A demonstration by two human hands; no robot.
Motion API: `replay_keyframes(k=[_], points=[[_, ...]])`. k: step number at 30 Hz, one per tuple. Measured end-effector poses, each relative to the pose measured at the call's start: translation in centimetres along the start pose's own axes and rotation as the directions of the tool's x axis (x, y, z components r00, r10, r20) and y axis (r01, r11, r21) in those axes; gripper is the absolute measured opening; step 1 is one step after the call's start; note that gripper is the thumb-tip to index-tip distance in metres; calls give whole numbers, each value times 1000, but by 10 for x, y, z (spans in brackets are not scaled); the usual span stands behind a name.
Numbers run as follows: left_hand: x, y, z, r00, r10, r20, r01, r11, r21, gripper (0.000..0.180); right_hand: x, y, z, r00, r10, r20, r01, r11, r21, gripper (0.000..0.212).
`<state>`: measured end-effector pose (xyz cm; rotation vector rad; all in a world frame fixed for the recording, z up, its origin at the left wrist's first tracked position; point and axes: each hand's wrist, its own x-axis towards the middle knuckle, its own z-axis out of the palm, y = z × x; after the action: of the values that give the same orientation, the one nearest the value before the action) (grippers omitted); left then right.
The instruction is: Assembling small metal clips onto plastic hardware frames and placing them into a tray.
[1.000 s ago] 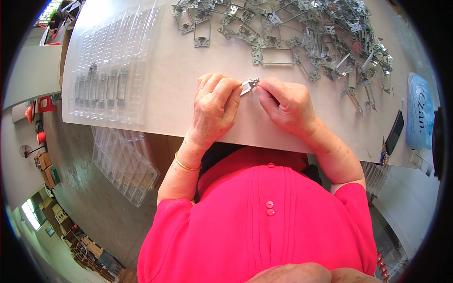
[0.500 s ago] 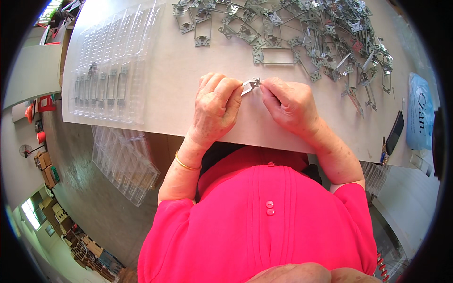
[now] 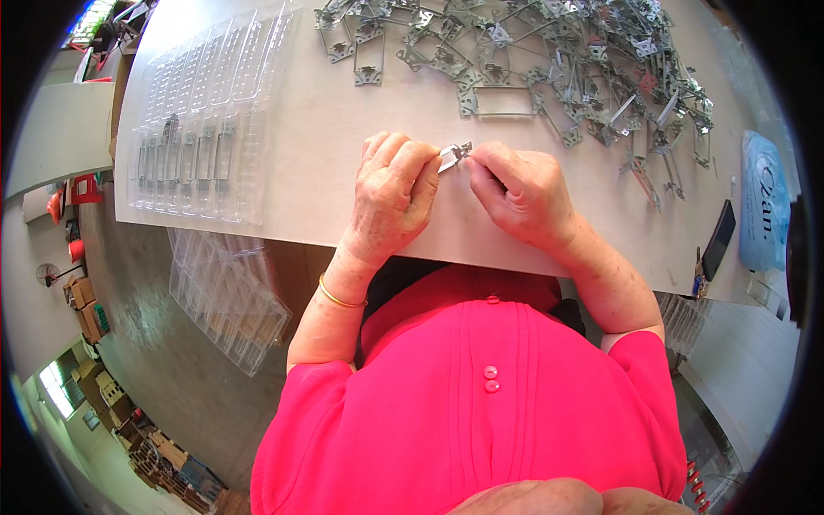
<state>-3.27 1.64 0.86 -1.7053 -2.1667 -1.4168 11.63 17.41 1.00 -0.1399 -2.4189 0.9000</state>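
Observation:
My left hand (image 3: 395, 196) is closed on one end of a small metal frame part (image 3: 457, 152), pinched between thumb and bent fingers. The part's far end, with its cut-out silvery plate, sticks out between my two hands, above the near half of the table. My right hand (image 3: 525, 190) has thumb and forefinger pinched together at that plate end. Its fingertips touch or nearly touch the plate. Most of the part is hidden behind my left fingers.
A pile of similar metal frames (image 3: 592, 73) covers the table's far right. At left lies a clear plastic tray (image 3: 245, 163) with several frames in its slots. More clear trays (image 3: 227, 296) stand below the table edge. A dark phone (image 3: 717, 242) and blue package (image 3: 760, 206) lie at right.
My right hand has shifted slightly left and its fingertips have changed position at the plate end. My left hand stays put with the metal frame part.

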Motion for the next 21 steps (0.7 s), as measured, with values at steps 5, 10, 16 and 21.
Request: replay_keyframes(k=[5, 10, 16, 21], points=[[0, 0, -1, 1000, -8, 5, 8, 1000, -1, 12, 1, 0, -3, 999, 34, 41, -34, 999, -3, 16], [-1, -1, 0, 1000, -11, 3, 11, 1000, -5, 12, -1, 3, -4, 999, 27, 35, -26, 1000, -15, 16], [-1, 0, 0, 1000, -7, 2, 7, 1000, 3, 11, 4, 1, -2, 999, 22, -26, -22, 1000, -12, 15], [-1, 0, 0, 1000, -8, -4, 8, 1000, -2, 11, 4, -1, -2, 999, 30, -18, -30, 999, -13, 14]])
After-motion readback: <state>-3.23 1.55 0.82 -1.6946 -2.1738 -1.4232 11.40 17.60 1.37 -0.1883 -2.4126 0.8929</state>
